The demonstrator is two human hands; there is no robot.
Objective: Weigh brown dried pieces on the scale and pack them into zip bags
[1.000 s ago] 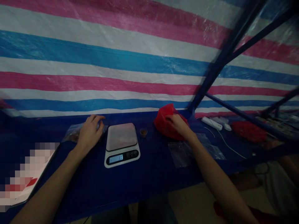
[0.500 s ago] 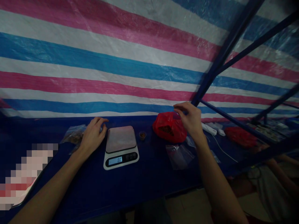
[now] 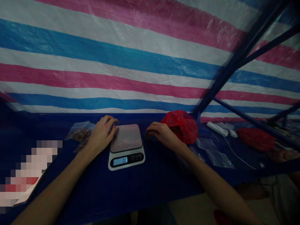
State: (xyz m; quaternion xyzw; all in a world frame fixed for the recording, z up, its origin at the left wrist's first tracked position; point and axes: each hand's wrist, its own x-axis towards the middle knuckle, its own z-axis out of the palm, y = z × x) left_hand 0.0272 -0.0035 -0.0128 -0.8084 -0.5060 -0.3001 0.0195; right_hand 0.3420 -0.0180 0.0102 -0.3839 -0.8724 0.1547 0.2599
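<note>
My left hand (image 3: 103,129) rests by the left edge of a white digital kitchen scale (image 3: 126,139), fingers bent and apart, with nothing seen in it. The scale's steel plate is bare and its lit display reads 0.0. On the scale's right, my right hand (image 3: 161,132) has its fingertips closed at a small clear cup (image 3: 148,135), which they partly cover. Behind that hand stands an open red plastic bag (image 3: 185,126) with dark brown contents. Near my left wrist lies a clear zip bag (image 3: 81,132) of brown pieces.
Clear zip bags (image 3: 219,157) lie on the blue table (image 3: 122,190) to the right. Beyond are a white power strip (image 3: 217,128), a cable and another red bag (image 3: 255,139). A blue metal frame (image 3: 211,90) and striped sheet (image 3: 105,78) stand behind. Another person's hand (image 3: 283,155) is at far right.
My right hand has come down and left from above the red bag to the small cup. My left hand stays beside the scale. The view has shifted slightly.
</note>
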